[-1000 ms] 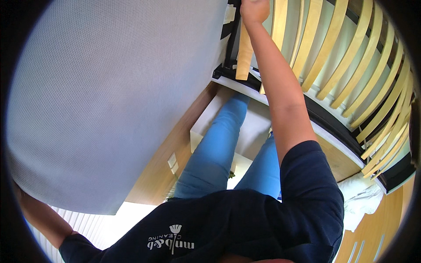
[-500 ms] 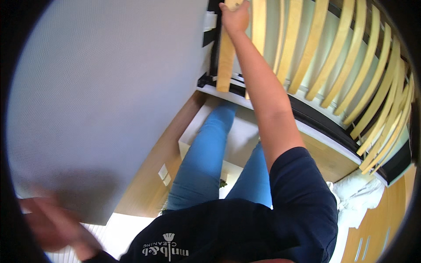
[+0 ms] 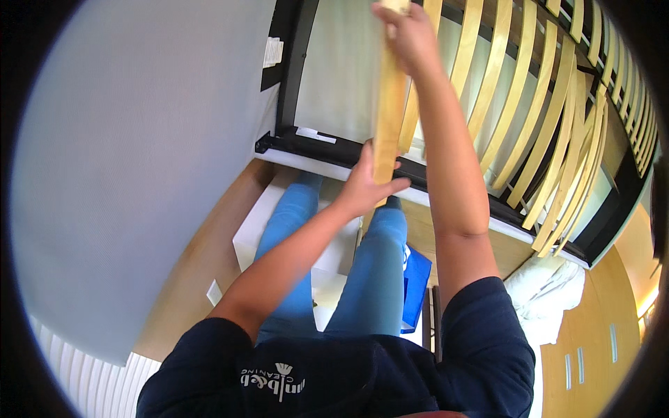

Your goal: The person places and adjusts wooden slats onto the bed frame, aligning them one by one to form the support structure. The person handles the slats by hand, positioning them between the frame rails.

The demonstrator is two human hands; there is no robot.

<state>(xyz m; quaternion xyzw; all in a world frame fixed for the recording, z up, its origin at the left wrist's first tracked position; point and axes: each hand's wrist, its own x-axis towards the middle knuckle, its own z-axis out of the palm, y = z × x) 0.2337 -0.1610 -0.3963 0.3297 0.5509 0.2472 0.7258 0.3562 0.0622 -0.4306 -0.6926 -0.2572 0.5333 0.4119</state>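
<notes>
A pale wooden bed slat runs lengthwise in front of me, gripped at two places. My right hand is closed round its far part. Lower down, near its close end, my left hand wraps it with the thumb stretched out along the front. The black bed frame stands behind, and a gap shows between its left side and the held slat. To the right, a row of curved wooden slats stays on the frame, several lying bunched and crossed at the near right.
A large grey panel fills the left side. White bedding lies at the right beside a wooden cabinet. A blue bag is by my leg, near a white box-like piece. White labels stick to the frame.
My left hand has come from the lower left onto the slat's near end. The slat has moved right, away from the frame's left side, with my right hand still on it.
</notes>
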